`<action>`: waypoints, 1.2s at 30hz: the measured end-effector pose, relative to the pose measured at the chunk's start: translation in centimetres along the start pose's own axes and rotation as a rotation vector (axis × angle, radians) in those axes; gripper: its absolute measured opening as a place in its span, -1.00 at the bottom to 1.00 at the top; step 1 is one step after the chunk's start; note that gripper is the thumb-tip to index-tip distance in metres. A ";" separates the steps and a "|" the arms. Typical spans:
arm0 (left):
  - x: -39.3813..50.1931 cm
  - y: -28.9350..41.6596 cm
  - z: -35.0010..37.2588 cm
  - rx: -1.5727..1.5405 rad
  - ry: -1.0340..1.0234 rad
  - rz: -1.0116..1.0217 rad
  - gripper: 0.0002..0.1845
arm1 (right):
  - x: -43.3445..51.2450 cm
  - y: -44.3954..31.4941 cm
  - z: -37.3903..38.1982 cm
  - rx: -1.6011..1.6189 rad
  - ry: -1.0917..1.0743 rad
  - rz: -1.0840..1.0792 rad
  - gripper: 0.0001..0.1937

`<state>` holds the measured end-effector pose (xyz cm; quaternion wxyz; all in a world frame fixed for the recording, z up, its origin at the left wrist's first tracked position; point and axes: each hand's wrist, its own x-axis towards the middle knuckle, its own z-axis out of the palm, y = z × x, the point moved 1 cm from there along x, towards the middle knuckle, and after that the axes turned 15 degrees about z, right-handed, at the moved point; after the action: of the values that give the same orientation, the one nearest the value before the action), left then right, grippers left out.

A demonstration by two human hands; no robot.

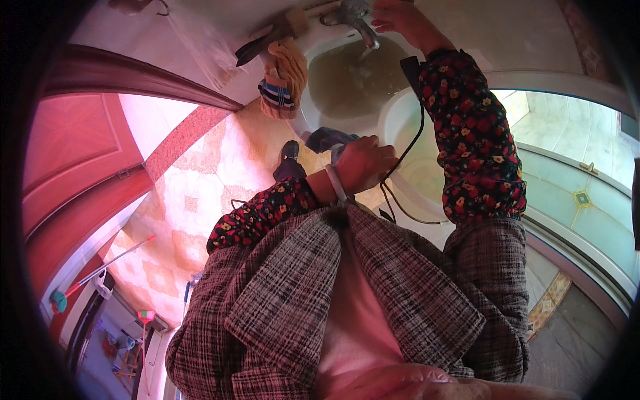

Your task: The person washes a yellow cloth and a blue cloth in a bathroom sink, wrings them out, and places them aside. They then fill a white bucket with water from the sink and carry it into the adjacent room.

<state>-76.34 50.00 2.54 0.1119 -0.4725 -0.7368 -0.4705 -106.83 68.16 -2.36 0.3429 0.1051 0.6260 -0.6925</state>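
My left hand (364, 162), with a pale bangle at its wrist, is curled over the front rim of the washbasin, on a dark bluish cloth (327, 139) that shows beside it; its fingertips are hidden. At the top edge my right hand (400, 21) is beside the metal faucet (354, 20), fingers apart and partly cut off by the frame. Under the spout a thin stream seems to run into the white washbasin (303, 117), which holds murky brownish water (350, 82). A large pale round tub (417, 150) stands to the right, against the washbasin.
An orange towel with a striped end (286, 82) hangs over the washbasin's left rim. A black cable (419, 131) runs from my right sleeve across the tub towards my waist. Left are a reddish door (75, 135) and a long-handled mop (112, 262); right, a glass-panelled partition (560, 185).
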 end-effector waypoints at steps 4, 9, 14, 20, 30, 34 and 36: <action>-0.3 0.0 -0.1 0.013 -0.026 0.007 -0.82 | 2.7 0.8 -1.4 -0.389 -0.098 -0.003 -0.75; -0.9 0.4 0.2 -0.009 -0.063 0.003 -0.72 | -2.2 -0.1 -0.7 -1.732 0.281 -0.861 -0.75; 0.2 0.3 1.6 -0.025 -0.030 0.007 -0.74 | -18.6 -5.8 -1.9 -1.110 0.381 -0.268 -0.66; 1.6 -0.2 1.6 0.010 -0.071 0.039 -0.75 | -39.2 -1.2 -11.3 -1.427 1.206 0.276 -0.36; 5.8 4.8 7.2 0.187 -0.110 0.199 -0.67 | -51.2 19.2 -10.7 0.413 0.929 -0.045 -0.36; 7.9 5.5 8.8 0.195 -0.265 0.335 -0.72 | -52.0 20.4 -11.2 0.347 1.187 0.101 -0.62; 9.6 5.9 9.8 0.206 -0.257 0.348 -0.75 | -52.8 20.6 -12.4 0.285 1.107 -0.044 -0.63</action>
<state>-73.96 64.19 6.66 0.1443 -0.6346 -0.6964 -0.3026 -58.63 98.27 9.19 -0.0680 0.4843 0.6147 -0.6189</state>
